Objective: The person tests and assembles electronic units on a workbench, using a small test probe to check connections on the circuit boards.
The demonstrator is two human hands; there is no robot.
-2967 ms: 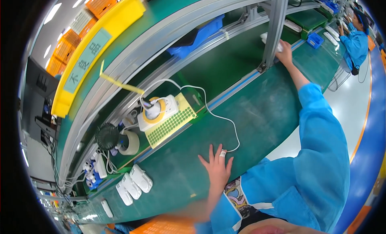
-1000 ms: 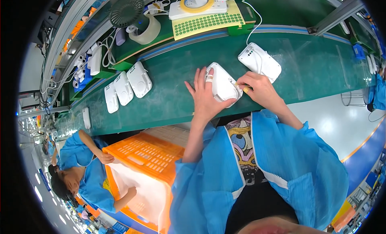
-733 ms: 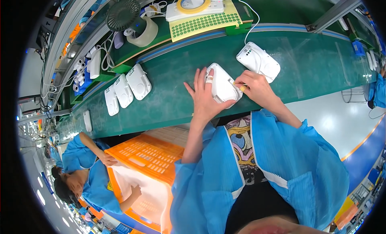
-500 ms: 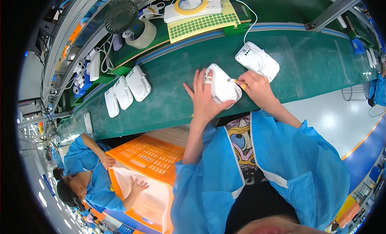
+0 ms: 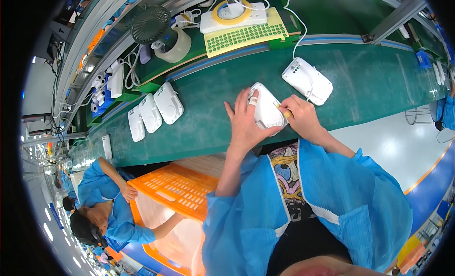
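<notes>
Resting between hands (image 5: 245, 124), white device (image 5: 267, 104)

The device (image 5: 268, 104) is a white, smooth casing with rounded corners, longer than it is wide. It lies on the green bench (image 5: 208, 112), close to the near edge, turned askew – its far end points up and to the left, its near end down and to the right. The left hand (image 5: 247, 118) covers much of its left side and part of the near end. On its right long edge, at the right hand's (image 5: 302, 115) fingertips, sits a small yellowish bit – too small to identify.
</notes>
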